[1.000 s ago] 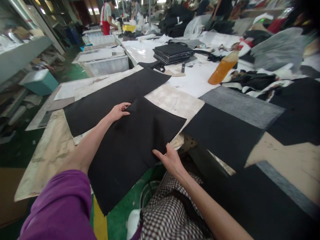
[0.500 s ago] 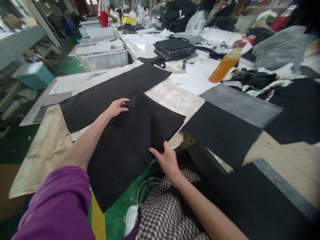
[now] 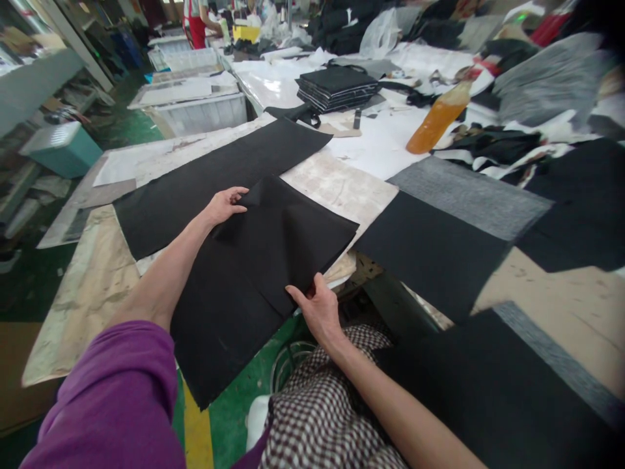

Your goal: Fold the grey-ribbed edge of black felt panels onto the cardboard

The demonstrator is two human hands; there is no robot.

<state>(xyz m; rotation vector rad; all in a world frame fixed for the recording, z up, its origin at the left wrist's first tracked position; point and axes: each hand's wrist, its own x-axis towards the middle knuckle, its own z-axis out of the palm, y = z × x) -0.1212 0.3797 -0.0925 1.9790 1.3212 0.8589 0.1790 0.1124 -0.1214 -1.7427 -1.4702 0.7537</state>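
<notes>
A black fabric panel lies between my hands, its near part hanging past the table edge. My left hand is closed on its far left edge, thumb and fingers pinching the cloth. On the near right edge, my right hand grips the panel with the thumb on top and the fingers partly hidden beneath. Shallow folds run across the cloth between the two grips. Behind it, a second long black panel lies flat on the table.
To the right lie another black panel and a grey fabric piece. A bottle of orange liquid leans beyond them. Farther back sits a stack of black pieces. A person in a red apron stands in the distance.
Both hands keep their holds on the black panel. The view has shifted slightly, and the panel and hands appear a little farther left and higher.
</notes>
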